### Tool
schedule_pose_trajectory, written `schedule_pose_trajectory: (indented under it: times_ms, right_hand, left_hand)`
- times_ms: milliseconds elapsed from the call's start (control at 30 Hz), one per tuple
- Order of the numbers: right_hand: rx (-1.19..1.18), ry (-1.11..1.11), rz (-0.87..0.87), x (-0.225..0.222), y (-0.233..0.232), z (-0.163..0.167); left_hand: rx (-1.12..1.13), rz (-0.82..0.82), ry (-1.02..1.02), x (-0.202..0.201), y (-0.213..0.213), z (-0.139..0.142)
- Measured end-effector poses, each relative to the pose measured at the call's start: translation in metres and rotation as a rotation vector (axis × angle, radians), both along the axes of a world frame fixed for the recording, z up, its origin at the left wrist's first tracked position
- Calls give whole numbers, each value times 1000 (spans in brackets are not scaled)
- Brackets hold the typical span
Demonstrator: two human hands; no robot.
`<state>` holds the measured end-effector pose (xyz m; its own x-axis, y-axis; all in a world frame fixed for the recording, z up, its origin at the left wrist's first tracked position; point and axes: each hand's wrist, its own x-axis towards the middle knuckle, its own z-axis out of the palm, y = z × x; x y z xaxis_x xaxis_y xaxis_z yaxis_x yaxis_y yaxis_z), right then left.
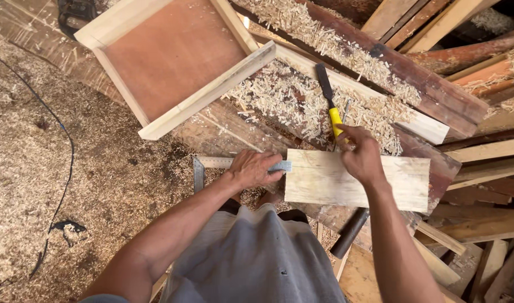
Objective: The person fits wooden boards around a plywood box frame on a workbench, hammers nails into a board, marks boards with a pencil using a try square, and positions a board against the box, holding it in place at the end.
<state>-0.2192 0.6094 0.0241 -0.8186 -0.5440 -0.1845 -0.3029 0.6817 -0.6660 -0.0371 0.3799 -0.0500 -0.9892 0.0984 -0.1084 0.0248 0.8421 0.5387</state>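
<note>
Head view shows us one pale wooden board (358, 182) lying flat across the darker planks, directly below us. Our left hand (252, 168) presses down, fingers curled narrow, on one metal try square (212, 164), whose blade reaches the board's left end. Our right hand (361, 154) rests at the board's upper edge with fingers pinched together; whether they hold something small we cannot tell. Just beyond that hand lies one chisel with a yellow handle (331, 106), amid a heap of wood shavings (290, 101). One shallow wooden tray frame (172, 56) sits further off, up and to the left. One dark round handle (349, 233) pokes out below the board. One black cable (60, 168) trails over the sawdust-covered floor.
</note>
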Motion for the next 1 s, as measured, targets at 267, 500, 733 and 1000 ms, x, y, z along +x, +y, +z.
schedule_pose_trajectory:
  times_ms: [267,500,733,1000]
  right_hand:
    - [-184,-241,-458,50,15,-27]
    - [-491,-279,-247,111,-5,-50]
    - [-366,-232,-239,128,-12,-46]
    - [-358,-199,-293,113,-10,-20]
  left_hand:
    - [-79,17,-172,-1,4,-7]
    - [-132,18,-249,-1,4,-10]
    - [-143,-1,-208,-3,5,-7]
    - [-72,65,14,2,4,-8]
